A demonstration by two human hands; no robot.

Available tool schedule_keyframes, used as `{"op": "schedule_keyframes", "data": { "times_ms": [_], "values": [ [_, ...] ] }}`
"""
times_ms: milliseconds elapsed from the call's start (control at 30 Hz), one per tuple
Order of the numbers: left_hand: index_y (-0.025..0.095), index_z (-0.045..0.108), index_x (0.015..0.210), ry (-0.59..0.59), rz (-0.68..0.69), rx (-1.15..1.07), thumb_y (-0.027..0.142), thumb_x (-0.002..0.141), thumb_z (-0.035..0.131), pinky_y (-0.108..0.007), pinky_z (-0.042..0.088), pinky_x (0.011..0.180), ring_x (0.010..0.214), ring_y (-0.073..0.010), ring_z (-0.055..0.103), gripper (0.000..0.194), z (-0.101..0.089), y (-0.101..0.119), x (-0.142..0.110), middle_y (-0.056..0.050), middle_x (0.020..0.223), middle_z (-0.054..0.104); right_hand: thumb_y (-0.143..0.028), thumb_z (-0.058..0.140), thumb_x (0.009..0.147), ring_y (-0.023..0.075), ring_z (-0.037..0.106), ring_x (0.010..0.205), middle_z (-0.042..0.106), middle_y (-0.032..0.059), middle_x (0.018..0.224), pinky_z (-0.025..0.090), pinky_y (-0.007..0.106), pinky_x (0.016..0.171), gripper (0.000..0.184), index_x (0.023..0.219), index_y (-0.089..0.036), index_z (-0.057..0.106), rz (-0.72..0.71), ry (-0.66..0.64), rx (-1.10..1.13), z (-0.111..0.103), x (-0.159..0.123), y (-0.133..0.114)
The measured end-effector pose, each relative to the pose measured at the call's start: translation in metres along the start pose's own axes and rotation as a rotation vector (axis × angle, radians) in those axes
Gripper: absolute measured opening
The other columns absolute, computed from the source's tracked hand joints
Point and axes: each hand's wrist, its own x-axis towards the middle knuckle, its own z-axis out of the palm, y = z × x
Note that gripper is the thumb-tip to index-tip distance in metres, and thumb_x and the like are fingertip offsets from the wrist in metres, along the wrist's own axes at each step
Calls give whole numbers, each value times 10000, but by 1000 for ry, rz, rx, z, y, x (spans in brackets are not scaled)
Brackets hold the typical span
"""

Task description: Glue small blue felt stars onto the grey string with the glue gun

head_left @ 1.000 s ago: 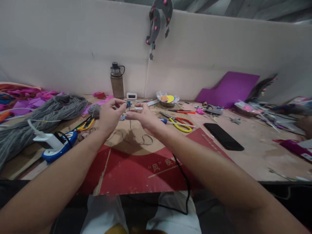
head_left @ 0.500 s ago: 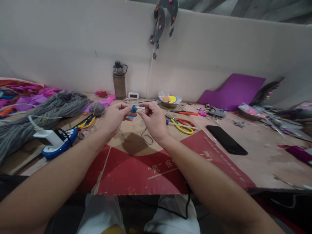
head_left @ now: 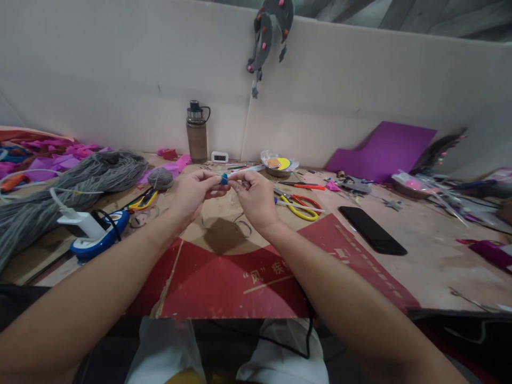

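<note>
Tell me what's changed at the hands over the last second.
The right hand shifted slightly rightward; its thumb and forefinger, spread before, have closed together beside the small blue piece. The left hand still pinches that piece. The scissors, smartphone and water bottle stayed put.

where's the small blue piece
In the head view, the small blue piece is just left of centre, at the fingertips of the left hand and the right hand, above the cardboard.

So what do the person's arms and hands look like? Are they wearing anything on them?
The left hand and right hand wear no gloves. The left forearm and right forearm are bare: no sleeves, watch or bracelet show.
</note>
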Motion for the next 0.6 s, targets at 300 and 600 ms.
{"op": "schedule_keyframes", "data": {
  "times_ms": [300, 600],
  "values": [
    [125, 631, 736, 0, -16, 2, 196, 707, 750, -260, 572, 641, 605, -128, 681, 142, 0, -3, 2, -24, 671, 676, -277, 598, 881, 170, 584, 792, 687, 36, 851, 421, 300, 737, 124, 827, -191, 669, 24, -46, -87, -2, 2, 0],
    [131, 639, 725, -19, 80, 178, 286, 683, 772, -285, 579, 649, 575, -120, 656, 209, 0, -5, -1, -24, 663, 669, -319, 592, 900, 183, 569, 775, 677, 50, 839, 390, 312, 718, 161, 825, -197, 664, -20, -37, -205, -6, 2, -4]
  ]
}}
